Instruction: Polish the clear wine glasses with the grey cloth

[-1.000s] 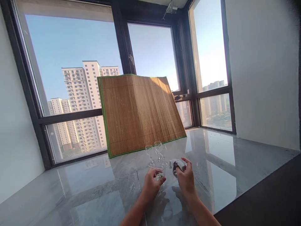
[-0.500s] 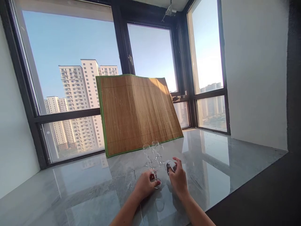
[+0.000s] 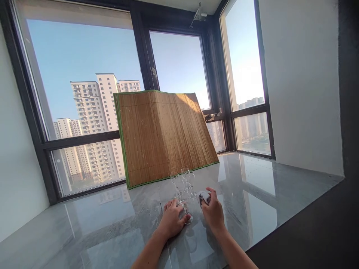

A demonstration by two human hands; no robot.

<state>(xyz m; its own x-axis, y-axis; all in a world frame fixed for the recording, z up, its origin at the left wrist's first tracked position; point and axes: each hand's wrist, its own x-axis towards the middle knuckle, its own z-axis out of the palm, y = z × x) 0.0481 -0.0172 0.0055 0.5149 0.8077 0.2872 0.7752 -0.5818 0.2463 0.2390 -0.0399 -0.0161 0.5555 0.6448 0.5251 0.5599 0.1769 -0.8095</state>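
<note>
My left hand (image 3: 174, 219) is at a small clear stemmed glass (image 3: 189, 218) that stands nearest me on the grey tiled surface. The thumb rests by its foot and the index finger is at its stem, with the other fingers stretched out to the left. How firmly the glass is held is hard to see. A crumpled pale cloth (image 3: 203, 196) is gripped in my right hand (image 3: 213, 210), just right of the glasses. Several more clear stemmed glasses (image 3: 185, 172) stand close together beyond my hands, their outlines overlapping.
Behind the glasses, a woven bamboo mat (image 3: 165, 134) with green edging leans against the window frame (image 3: 81, 140). The glossy grey tiled surface (image 3: 106, 231) runs to an edge at the lower right. A white wall (image 3: 303, 89) borders it on the right.
The curled fingers of my left hand have stretched outward, away from the near glass, while the thumb stays by its foot. My right hand and cloth have hardly moved.
</note>
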